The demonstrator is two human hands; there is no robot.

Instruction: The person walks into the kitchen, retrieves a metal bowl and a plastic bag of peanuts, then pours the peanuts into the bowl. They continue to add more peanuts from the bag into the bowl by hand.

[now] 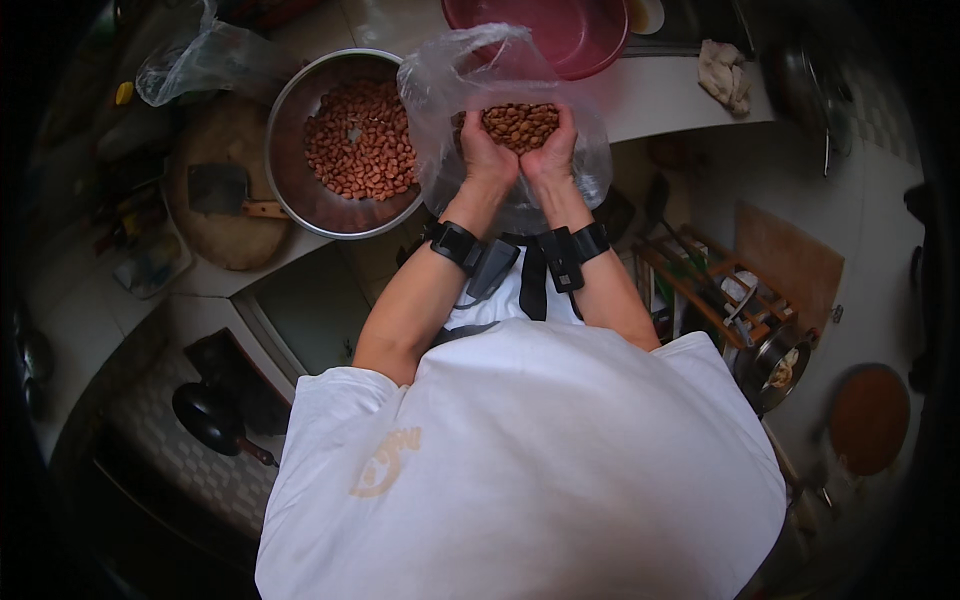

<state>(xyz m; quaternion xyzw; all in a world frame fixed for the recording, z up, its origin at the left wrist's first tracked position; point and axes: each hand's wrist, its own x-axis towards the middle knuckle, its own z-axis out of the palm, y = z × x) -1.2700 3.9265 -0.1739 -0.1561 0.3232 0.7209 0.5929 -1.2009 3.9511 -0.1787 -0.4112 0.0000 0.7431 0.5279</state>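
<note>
My left hand [489, 154] and my right hand [550, 154] are cupped together, wrists close, around a heap of brown shelled nuts [520, 126]. A clear plastic bag [442, 82] spreads around both hands. A few more nuts show past the outer side of my left hand. How far the hands reach into the bag is hard to tell. Just to the left, touching or nearly touching the bag, a stainless steel bowl [292, 172] holds reddish shelled peanuts [364, 150], with a small gap showing its bottom.
A pink plastic basin [577, 37] stands behind the bag. To the left, a cleaver [217, 189] lies on a round wooden chopping board [232, 247], near another clear plastic bag [214, 60]. A crumpled cloth [724, 75] lies on the counter's [652, 101] right end. A wooden rack [720, 277] stands lower right.
</note>
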